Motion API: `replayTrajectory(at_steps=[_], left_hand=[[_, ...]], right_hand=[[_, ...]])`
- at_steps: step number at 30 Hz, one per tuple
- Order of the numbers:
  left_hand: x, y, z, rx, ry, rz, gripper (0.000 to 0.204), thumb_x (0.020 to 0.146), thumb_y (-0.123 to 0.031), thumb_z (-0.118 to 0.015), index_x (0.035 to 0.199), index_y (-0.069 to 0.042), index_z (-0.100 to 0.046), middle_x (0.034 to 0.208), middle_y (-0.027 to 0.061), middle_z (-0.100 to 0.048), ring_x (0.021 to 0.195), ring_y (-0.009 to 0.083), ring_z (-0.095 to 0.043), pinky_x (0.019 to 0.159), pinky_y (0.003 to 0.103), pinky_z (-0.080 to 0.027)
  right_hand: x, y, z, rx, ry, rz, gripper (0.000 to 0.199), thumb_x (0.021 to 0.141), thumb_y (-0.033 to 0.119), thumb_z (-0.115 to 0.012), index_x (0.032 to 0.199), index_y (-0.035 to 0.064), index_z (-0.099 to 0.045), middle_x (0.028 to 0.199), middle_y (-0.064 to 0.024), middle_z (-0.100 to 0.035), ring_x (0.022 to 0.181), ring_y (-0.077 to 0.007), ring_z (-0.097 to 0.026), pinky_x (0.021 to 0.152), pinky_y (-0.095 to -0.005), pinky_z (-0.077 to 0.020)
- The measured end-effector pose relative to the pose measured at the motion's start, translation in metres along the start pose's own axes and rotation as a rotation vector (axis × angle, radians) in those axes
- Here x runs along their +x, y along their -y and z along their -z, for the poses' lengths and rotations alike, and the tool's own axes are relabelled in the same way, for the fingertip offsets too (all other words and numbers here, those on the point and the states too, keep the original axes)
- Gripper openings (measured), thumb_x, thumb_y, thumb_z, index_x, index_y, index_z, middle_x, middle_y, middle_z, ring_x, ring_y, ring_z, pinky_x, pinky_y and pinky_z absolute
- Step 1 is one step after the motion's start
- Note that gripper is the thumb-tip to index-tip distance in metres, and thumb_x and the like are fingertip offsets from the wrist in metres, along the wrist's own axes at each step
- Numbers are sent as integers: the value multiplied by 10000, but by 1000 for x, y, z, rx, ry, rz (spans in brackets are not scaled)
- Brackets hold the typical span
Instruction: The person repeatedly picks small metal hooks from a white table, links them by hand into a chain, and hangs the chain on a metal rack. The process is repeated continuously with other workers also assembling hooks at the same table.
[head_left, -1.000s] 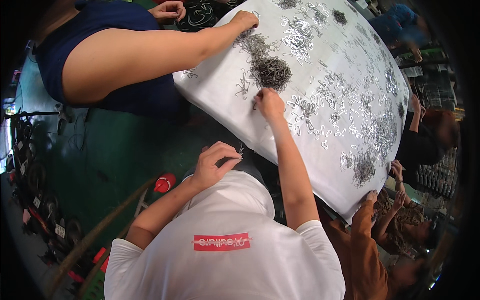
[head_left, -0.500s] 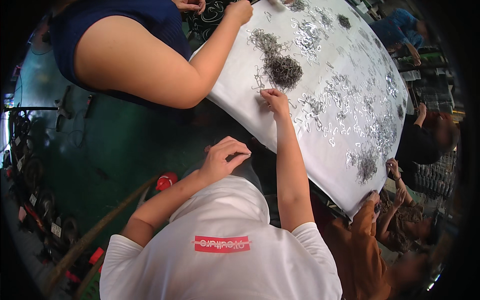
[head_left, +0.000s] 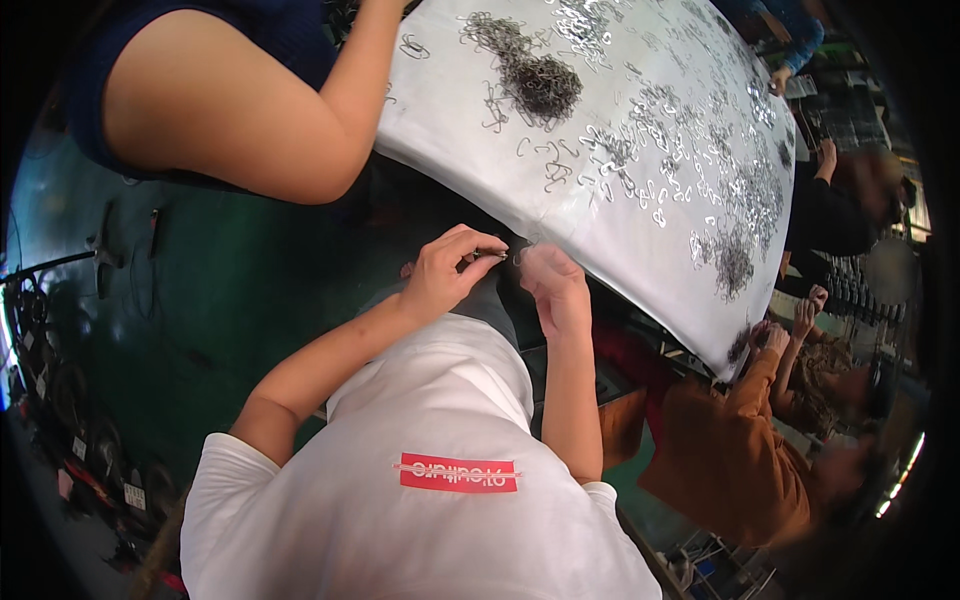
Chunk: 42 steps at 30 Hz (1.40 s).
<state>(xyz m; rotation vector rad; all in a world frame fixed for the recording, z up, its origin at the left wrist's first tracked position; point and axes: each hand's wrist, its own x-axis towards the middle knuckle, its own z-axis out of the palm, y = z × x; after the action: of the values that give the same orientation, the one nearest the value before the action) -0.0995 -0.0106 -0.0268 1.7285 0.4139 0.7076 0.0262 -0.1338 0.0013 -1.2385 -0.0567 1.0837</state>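
Note:
My left hand [head_left: 447, 272] and my right hand [head_left: 553, 285] meet just below the near edge of the white-covered table [head_left: 470, 140], above my lap and white T-shirt [head_left: 420, 500]. Between their fingertips they pinch a small bent metal wire clip [head_left: 503, 254]; my right hand is slightly blurred. Several loose wire clips [head_left: 640, 180] lie spread over the table. A dense dark heap of clips [head_left: 541, 82] sits farther back.
A person in a navy top [head_left: 250, 110] leans in at upper left, one arm reaching onto the table. A person in an orange-brown top [head_left: 725, 450] sits at the right, with others beyond. A dark green floor [head_left: 220, 290] lies to the left.
My right hand has drawn back from the clips on the table to my left hand in front of my body. The fingertips of both now meet on a clip.

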Motion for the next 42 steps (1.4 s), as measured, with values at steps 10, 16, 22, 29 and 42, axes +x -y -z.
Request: replayTrajectory(at_steps=[10, 16, 22, 29, 42], left_hand=[[8, -2, -15, -3, 103, -38, 243, 808, 29, -689, 1041, -34, -662, 963, 79, -676, 809, 179, -657, 650, 261, -533], [33, 24, -20, 198, 65, -265, 281, 770, -3, -705, 1045, -38, -661, 1033, 107, -640, 949, 288, -604, 820, 368, -501], [116, 84, -92, 417, 93, -301, 140, 784, -103, -709, 922, -86, -691, 1032, 42, -623, 1033, 254, -534, 866, 389, -435], [167, 130, -167, 789, 243, -236, 153, 786, -206, -720, 875, -98, -658, 1034, 19, -594, 1049, 233, -487, 843, 402, -389], [96, 34, -65, -24, 152, 355, 151, 850, -98, -680, 978, -21, -706, 856, 76, -714, 735, 148, -663, 687, 291, -521]], right_hand=[[-11, -13, 0, -91, -193, 197, 49, 845, 45, -706, 865, 9, -681, 816, 5, -608, 712, -53, -489, 652, -206, -384], [-16, -24, 6, -312, -213, 671, 118, 752, -64, -737, 820, -4, -661, 875, -44, -611, 811, -132, -574, 693, -252, -460], [-17, -14, 22, -458, -203, 655, 116, 740, -41, -747, 836, 7, -702, 840, -70, -645, 798, -166, -599, 691, -276, -488], [-14, -6, 31, -538, -211, 598, 95, 731, -24, -738, 813, 12, -706, 828, -70, -658, 797, -179, -603, 692, -287, -478], [-8, -20, 25, -555, -272, 611, 88, 745, -25, -730, 821, -8, -688, 810, -86, -650, 759, -193, -615, 686, -287, -483]])
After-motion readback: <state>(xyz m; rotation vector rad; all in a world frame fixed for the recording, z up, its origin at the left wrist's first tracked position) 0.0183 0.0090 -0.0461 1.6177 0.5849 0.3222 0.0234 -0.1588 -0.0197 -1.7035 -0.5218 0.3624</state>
